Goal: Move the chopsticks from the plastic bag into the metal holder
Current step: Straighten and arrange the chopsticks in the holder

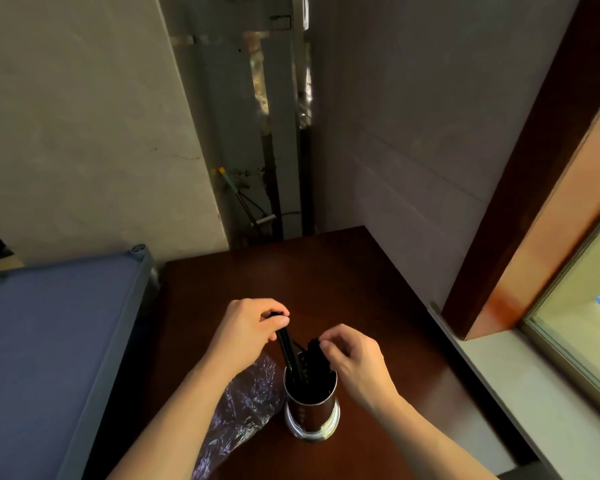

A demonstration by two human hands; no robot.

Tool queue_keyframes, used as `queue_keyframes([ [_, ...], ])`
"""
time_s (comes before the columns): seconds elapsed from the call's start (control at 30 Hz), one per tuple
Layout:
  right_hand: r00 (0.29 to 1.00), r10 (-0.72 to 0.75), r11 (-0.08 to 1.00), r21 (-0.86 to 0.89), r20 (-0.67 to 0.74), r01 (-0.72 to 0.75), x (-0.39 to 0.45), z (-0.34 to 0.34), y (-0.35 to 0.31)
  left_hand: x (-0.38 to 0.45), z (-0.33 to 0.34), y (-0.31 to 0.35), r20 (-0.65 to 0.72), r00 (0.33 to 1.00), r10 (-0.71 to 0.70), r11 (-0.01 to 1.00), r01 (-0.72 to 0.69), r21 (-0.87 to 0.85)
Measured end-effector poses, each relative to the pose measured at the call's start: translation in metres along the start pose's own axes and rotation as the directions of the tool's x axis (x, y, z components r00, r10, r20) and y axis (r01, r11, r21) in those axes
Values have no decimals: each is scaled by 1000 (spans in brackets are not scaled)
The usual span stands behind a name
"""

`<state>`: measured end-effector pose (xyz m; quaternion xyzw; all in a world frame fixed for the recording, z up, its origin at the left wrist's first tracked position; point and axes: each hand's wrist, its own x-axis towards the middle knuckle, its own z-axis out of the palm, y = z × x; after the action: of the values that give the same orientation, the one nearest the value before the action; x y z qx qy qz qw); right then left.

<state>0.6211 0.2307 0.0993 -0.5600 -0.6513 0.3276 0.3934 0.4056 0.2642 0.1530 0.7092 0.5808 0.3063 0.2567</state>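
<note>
A round metal holder (pixel 311 415) stands upright on the dark wooden table (pixel 326 271). Several black chopsticks (pixel 297 362) stick up out of it. My left hand (pixel 246 329) pinches the top ends of a few chopsticks whose lower ends are inside the holder. My right hand (pixel 355 358) grips the tops of another bundle of chopsticks, just above the holder's right rim. The crumpled clear plastic bag (pixel 243 410) lies flat on the table left of the holder, partly under my left forearm; I cannot see whether anything is inside it.
A blue-grey shelf surface (pixel 56 341) sits level with the table on the left. A wall and a window sill (pixel 520 393) run along the table's right side. Behind the table is a narrow gap with pipes and wires (pixel 257 202).
</note>
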Motion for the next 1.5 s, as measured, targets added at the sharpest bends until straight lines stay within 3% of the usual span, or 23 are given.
queue_keyframes([
  [0.13,999,-22,1000,1,-37,23,-3,5,-3,1,-19,13,-38,999,-19,995,16,-100],
  [0.33,963,-65,995,-54,261,82,0,18,-21,0,-34,26,-53,999,0,994,-6,-111],
  [0.47,957,-19,986,-153,290,66,7,32,-28,1,-42,29,-68,997,20,989,-30,-142],
  [0.63,969,2,997,-72,248,16,9,32,-26,2,-56,19,-120,992,-27,953,-11,-302],
  [0.73,962,-1,994,105,275,-29,9,22,-23,4,-59,4,-178,979,-97,925,23,-379],
  [0.9,971,39,856,493,236,-154,10,6,-22,6,-44,-23,-197,946,-256,823,106,-559],
  [1.03,977,156,695,686,146,-214,10,-1,-20,4,-17,-35,-127,908,-400,659,188,-729],
  [1.17,965,259,517,838,41,-174,8,-8,-19,-3,12,-38,-8,880,-474,479,250,-842],
  [1.37,926,366,426,901,-95,-76,6,-17,-23,-12,54,-34,175,853,-492,294,352,-889],
  [1.5,929,340,513,857,-148,-51,6,-18,-26,-18,75,-34,248,835,-491,273,417,-867],
])
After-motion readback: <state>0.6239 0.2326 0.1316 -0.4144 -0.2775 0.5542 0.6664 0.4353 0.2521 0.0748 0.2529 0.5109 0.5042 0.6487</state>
